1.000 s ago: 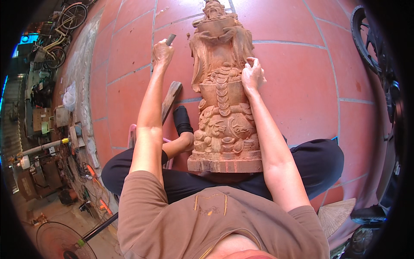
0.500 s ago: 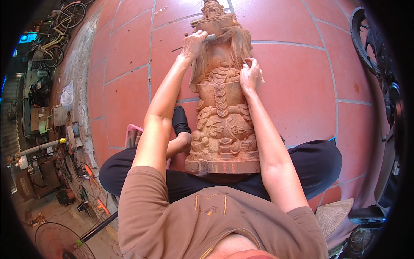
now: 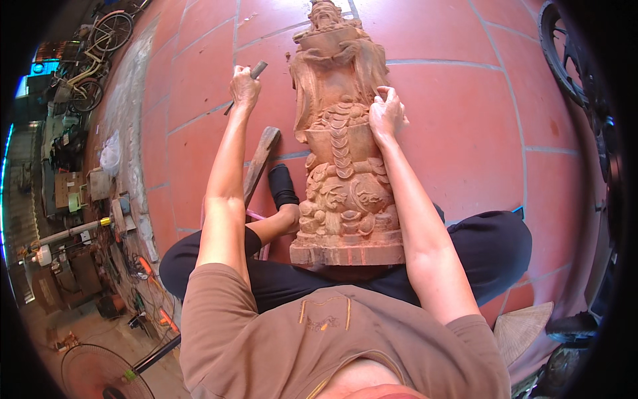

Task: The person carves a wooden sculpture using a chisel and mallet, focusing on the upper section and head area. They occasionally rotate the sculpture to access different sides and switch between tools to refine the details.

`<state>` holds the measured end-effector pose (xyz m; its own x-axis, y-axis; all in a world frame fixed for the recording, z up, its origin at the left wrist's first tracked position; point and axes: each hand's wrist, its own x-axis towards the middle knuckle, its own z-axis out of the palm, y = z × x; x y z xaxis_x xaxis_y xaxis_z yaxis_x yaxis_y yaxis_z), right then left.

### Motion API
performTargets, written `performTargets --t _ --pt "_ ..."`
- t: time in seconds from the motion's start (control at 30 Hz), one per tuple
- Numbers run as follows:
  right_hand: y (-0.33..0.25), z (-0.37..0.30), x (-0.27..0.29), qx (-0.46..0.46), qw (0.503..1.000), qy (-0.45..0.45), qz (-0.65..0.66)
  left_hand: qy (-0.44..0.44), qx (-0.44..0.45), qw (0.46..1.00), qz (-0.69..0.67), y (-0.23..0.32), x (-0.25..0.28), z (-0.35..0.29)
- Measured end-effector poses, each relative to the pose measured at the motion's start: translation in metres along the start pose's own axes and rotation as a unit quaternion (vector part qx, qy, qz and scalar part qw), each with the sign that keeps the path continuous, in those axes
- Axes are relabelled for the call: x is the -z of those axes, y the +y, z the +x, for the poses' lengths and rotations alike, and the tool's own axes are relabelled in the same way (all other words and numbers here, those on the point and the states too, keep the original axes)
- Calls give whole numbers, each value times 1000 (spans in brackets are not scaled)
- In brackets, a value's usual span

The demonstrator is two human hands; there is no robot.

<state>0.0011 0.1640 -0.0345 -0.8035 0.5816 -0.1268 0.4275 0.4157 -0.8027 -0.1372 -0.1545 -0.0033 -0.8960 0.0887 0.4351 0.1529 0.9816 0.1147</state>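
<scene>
A carved wooden statue (image 3: 352, 193) of a bearded figure lies lengthwise in front of me, its base between my legs. My left hand (image 3: 246, 88) is raised over the tiles, left of the statue and apart from it. It is closed round a thin-shafted tool (image 3: 259, 69) with a grey cylindrical end; the shaft pokes out below the fist. My right hand (image 3: 388, 114) rests at the statue's right edge, beside the carved sleeve. Its fingers are pinched, and what they hold is too small to make out.
Beside my left shin a long piece of wood (image 3: 261, 163) leans by a pink-rimmed container (image 3: 256, 214). At left are bicycles (image 3: 93, 60), cables and a fan (image 3: 100, 372). A motorbike wheel (image 3: 561, 50) stands at right, with a woven fan-shaped piece (image 3: 522, 329) near my knee.
My left hand has moved left and slightly down, away from the statue's chest, with the tool in it. The long piece of wood has come into sight. My right hand stays in place.
</scene>
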Motion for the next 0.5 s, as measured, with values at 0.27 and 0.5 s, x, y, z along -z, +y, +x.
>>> performTargets --t 0.27,0.5 --pt "-1 0 2 -6 1000 4 -4 -34 95 984 -144 72 31 18" --pt "2 2 4 -12 1000 6 -3 -26 105 932 -347 138 69 41"
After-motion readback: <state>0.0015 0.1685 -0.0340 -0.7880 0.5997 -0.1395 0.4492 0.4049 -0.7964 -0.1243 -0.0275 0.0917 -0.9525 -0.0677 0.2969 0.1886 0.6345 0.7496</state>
